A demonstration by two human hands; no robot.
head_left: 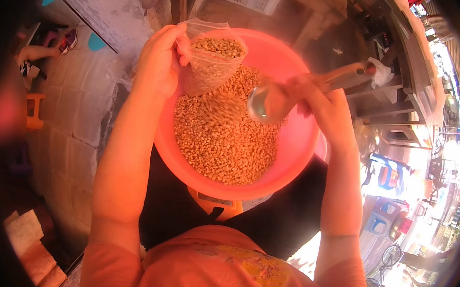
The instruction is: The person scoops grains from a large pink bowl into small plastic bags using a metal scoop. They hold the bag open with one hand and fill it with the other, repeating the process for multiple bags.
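My left hand (161, 59) grips the rim of a clear plastic bag (206, 72) at its left side. The bag is partly filled with tan kernels and stands above the far side of a pinkish-red plastic basin (297, 155). Inside the basin lies a broad heap of loose kernels (230, 151); I cannot tell their exact kind. A blurred patch of kernels below the bag suggests motion. Over the basin's right side, my right hand (315, 98) holds a ladle (265, 104) by its long handle. The bowl is blurred, and whether it contains kernels is unclear.
An orange plastic stool (233, 210) shows beneath the basin, between my legs. Beyond it sits a white plastic basket (253, 0). Wooden shelving (396, 113) stands at right. At left are another person's leg (40, 52), an orange stool (34, 111) and cardboard (39, 255).
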